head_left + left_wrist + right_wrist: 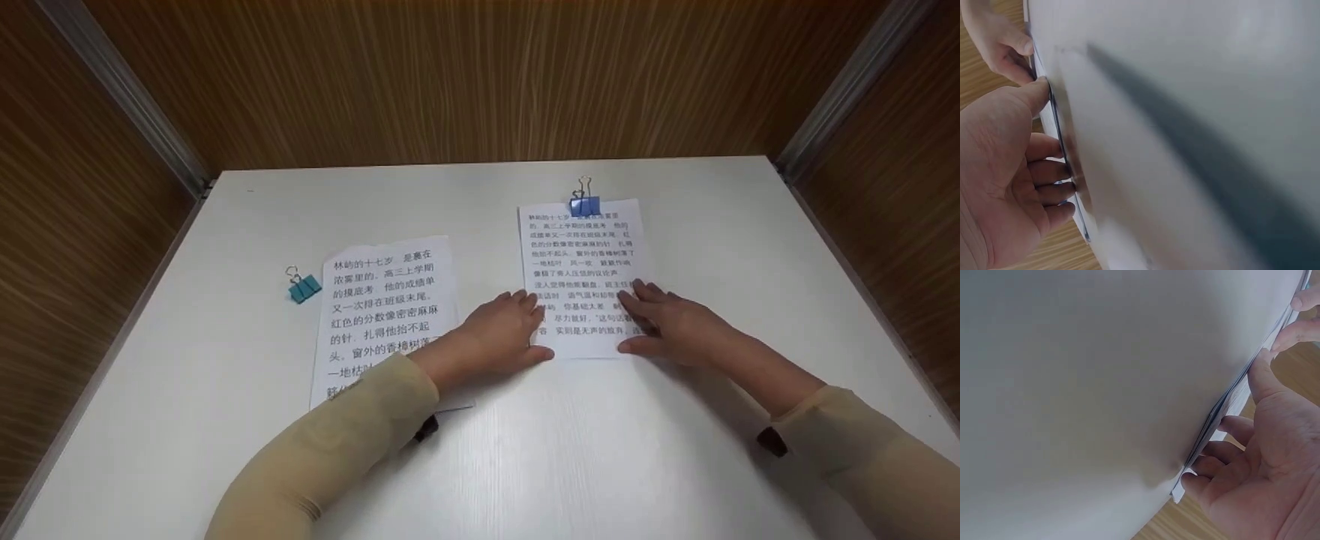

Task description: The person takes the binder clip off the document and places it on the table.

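Your left hand (496,332) and right hand (675,328) flank the clipped papers (577,274), fingers relaxed against the edges — even, gentle pressure should square them.

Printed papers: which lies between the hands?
The right paper, touched by the left hand and right hand, with a blue clip at its top edge; the left paper has larger print and a teal clip beside it.
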A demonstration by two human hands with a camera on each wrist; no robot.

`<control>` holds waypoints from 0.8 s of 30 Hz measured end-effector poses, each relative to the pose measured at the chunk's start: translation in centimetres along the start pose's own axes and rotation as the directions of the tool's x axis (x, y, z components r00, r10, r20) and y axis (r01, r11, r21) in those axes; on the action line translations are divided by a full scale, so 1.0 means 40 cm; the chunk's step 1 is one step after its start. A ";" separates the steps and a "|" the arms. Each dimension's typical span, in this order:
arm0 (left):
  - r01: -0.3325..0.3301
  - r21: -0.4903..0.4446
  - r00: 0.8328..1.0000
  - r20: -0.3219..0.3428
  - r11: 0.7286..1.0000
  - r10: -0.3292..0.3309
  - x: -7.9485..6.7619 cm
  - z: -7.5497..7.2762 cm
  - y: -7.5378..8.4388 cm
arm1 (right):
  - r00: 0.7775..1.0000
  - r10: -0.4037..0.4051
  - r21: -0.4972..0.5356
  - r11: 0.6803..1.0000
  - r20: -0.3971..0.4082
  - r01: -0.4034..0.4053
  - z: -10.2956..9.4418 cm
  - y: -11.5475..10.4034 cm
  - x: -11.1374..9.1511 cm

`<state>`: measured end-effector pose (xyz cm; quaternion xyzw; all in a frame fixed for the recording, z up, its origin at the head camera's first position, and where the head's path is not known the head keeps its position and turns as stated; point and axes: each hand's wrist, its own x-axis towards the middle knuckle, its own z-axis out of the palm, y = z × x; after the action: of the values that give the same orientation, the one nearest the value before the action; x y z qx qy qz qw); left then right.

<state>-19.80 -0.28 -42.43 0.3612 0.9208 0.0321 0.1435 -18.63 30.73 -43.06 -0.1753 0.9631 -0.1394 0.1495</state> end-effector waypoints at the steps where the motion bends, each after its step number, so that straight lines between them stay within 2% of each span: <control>1: 0.001 -0.004 1.000 -0.005 1.000 -0.001 -0.007 0.003 -0.001 | 1.000 0.000 0.002 1.000 0.002 0.000 0.002 -0.005 -0.001; 8: 0.020 -0.024 1.000 -0.009 1.000 -0.020 -0.059 0.015 0.000 | 0.999 -0.034 -0.013 0.999 -0.012 0.034 0.018 -0.041 -0.012; 17: 0.014 0.074 1.000 -0.019 0.997 -0.012 -0.107 0.029 0.012 | 0.998 -0.063 -0.018 0.998 -0.027 0.062 0.037 -0.087 -0.029; 24: 0.015 0.081 1.000 -0.026 0.997 -0.013 -0.151 0.040 0.023 | 0.994 -0.102 -0.010 0.995 -0.043 0.102 0.051 -0.110 -0.044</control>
<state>-14.53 -3.74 -42.36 0.3596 0.9257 -0.0019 0.1173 -15.06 26.99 -43.10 -0.2219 0.9564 -0.1467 0.1204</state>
